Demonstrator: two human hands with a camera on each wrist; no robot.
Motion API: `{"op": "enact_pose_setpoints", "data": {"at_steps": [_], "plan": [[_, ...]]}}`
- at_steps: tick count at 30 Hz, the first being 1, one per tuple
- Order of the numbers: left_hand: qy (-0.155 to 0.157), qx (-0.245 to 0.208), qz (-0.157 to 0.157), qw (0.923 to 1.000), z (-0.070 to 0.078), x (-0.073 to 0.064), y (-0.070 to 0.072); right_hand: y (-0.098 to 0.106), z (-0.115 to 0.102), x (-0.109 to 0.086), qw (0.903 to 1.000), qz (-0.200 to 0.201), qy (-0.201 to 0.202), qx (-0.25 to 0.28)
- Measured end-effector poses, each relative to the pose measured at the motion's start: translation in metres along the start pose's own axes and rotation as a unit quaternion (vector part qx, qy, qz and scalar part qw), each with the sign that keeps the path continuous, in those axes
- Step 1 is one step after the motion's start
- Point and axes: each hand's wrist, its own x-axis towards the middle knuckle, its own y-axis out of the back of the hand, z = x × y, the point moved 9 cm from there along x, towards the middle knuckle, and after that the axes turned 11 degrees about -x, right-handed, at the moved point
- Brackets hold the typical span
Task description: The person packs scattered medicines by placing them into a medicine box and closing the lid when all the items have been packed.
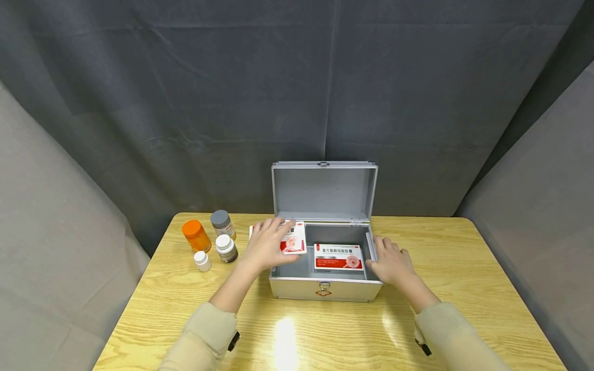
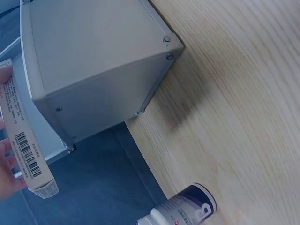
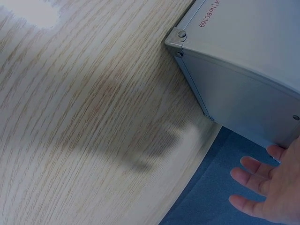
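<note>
The left hand (image 1: 268,243) is gripping one box (image 1: 295,240) over the case (image 1: 294,289) at ten o'clock; a second box (image 1: 338,257) is lying inside. The right hand (image 1: 393,262) is resting loose-fingered at three; four bottles (image 1: 226,249) are standing at nine.

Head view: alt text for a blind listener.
A person's left hand holds a red-and-white box over an open silver case's left edge. The right hand is at its right edge; a similar box sits inside. Four bottles stand left.

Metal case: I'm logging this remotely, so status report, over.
Left hand grips medicine box over left side of metal case. Right hand at its right side. Second box inside. Lid raised, out of the way.
</note>
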Motion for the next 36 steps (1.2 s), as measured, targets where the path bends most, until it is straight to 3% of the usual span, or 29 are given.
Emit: {"op": "enact_pose_setpoints", "data": {"at_steps": [25, 36], "plan": [[-0.009, 0.048, -0.072, 0.9962, 0.035, 0.036, -0.038, 0.002, 0.000, -0.001, 0.9999, 0.005, 0.002, 0.010], [-0.018, 0.071, -0.116, 0.9905, 0.041, 0.046, -0.055, 0.001, 0.000, -0.001, 0.9999, 0.002, -0.001, 0.011]]}}
